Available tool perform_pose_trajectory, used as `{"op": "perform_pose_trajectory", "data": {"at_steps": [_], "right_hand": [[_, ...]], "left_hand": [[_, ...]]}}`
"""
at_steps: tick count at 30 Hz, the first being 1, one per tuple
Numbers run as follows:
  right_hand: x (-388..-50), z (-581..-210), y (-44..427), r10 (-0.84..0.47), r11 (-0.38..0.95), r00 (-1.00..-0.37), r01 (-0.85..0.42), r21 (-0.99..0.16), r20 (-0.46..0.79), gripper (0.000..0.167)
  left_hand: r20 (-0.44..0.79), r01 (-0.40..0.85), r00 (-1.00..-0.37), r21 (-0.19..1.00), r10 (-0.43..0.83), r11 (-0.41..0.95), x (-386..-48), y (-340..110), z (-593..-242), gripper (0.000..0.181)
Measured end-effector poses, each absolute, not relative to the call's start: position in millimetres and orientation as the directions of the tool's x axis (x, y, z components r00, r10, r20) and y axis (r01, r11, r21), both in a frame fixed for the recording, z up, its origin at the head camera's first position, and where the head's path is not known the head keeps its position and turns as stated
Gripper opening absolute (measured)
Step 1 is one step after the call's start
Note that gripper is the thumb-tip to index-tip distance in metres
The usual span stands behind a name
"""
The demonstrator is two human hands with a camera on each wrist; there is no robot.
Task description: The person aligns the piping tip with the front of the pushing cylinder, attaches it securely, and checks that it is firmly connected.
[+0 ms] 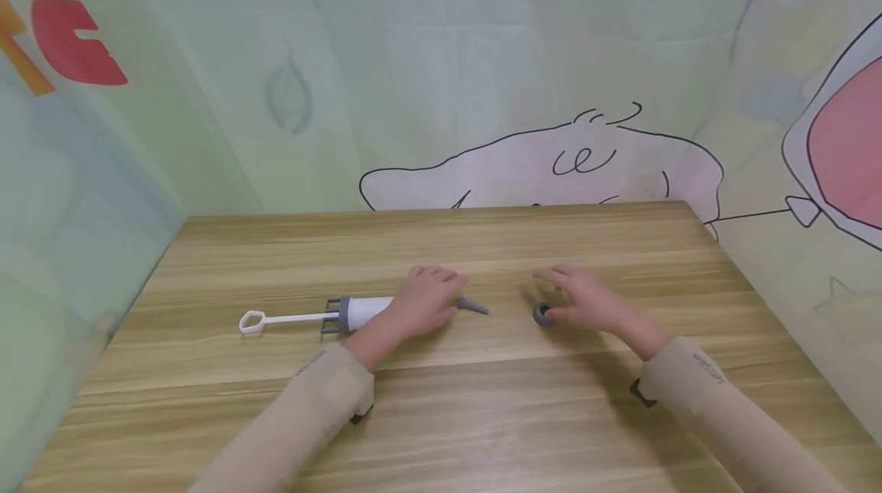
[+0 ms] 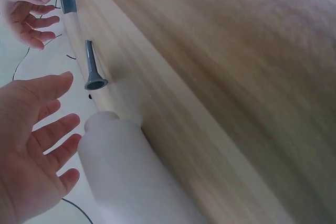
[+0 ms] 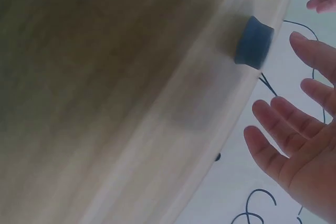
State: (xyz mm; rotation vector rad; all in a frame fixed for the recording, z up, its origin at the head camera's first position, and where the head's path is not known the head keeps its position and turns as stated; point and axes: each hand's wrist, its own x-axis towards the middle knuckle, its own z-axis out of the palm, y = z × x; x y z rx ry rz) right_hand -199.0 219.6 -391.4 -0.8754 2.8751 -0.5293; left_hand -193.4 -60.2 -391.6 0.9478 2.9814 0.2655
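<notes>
A white tube lies on its side, with a grey bracketed end and a white plunger rod running left to a hexagonal loop. Above its front part hovers my left hand, fingers loosely spread and holding nothing. A grey conical nozzle lies just beyond the tube's neck, apart from it. Over to the right, a short grey ring sits on the table. Beside it my right hand has fingers and thumb spread, with nothing held.
Everything lies on a wood-grain table. Behind its far edge hangs a pale curtain with cartoon drawings, which also runs along the left and right sides.
</notes>
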Motion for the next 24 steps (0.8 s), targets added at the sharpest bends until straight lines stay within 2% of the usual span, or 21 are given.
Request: {"op": "perform_pose_trajectory", "data": {"at_steps": [9,17,24], "right_hand": [[-198,-402,217,-0.573,0.771,-0.817,-0.515,-0.375,-0.057,0.054],[-197,-404,214,-0.587,0.762,-0.807,-0.526,-0.378,-0.061,0.04],[-197,-406,214,-0.593,0.755,-0.804,-0.53,-0.386,-0.055,0.034]], "left_hand": [[0.038,0.579,-0.815,0.107,0.578,0.808,-197,-51,-401,0.037],[0.009,0.598,-0.801,0.062,0.599,0.799,-199,-46,-402,0.029],[0.023,0.605,-0.796,0.055,0.605,0.794,-200,-46,-405,0.026]]}}
